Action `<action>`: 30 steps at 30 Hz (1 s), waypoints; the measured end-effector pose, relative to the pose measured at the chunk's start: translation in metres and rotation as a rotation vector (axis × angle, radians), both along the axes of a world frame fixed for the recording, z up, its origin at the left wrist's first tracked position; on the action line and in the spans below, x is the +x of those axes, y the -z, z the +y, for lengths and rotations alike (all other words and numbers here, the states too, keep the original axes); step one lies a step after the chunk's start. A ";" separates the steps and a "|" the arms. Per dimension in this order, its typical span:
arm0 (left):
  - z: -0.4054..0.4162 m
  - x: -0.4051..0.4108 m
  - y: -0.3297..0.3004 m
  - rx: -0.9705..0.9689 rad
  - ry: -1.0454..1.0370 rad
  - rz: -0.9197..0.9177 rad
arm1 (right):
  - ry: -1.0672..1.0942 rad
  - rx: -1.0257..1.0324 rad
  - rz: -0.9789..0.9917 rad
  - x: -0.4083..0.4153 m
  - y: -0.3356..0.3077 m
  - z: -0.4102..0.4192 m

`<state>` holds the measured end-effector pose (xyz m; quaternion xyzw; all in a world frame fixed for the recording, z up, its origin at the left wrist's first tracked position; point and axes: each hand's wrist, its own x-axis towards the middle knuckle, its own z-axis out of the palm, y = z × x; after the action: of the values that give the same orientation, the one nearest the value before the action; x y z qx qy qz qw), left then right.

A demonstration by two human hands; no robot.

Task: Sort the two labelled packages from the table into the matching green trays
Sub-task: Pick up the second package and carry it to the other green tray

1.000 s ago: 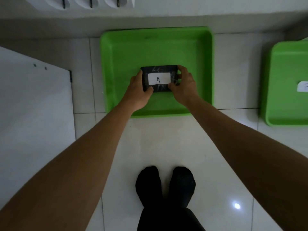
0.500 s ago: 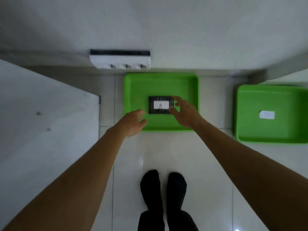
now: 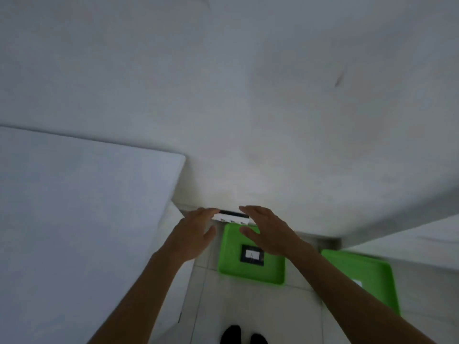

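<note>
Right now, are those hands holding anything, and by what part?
Nothing is held. The left hand and right hand are open and empty; the black package labelled A lies in the green tray.

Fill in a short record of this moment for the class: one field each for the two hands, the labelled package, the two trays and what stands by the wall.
left hand: open, empty, raised above the floor
right hand: open, empty, partly covering the left tray
black package: lies flat in the left green tray, white label up
right green tray: holds only a white label
power strip: white, against the wall
table: white, on the left
</note>
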<state>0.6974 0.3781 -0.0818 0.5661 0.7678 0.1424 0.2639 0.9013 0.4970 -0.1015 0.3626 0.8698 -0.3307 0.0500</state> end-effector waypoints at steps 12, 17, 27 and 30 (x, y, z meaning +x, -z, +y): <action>-0.163 -0.032 -0.176 0.141 -0.172 0.191 | -0.291 0.201 0.093 -0.054 -0.186 -0.109; -0.238 -0.083 -0.194 0.191 -0.246 0.248 | -0.350 0.250 0.105 -0.109 -0.207 -0.157; -0.408 -0.238 -0.214 0.171 -0.266 0.326 | -0.336 0.257 0.080 -0.254 -0.213 -0.304; -0.451 -0.284 -0.218 0.149 -0.288 0.321 | -0.326 0.229 0.071 -0.294 -0.213 -0.343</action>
<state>0.4134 -0.0732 0.1358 0.4838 0.8603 0.1433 0.0728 0.6068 0.1536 0.1111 0.2083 0.9502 -0.2297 0.0307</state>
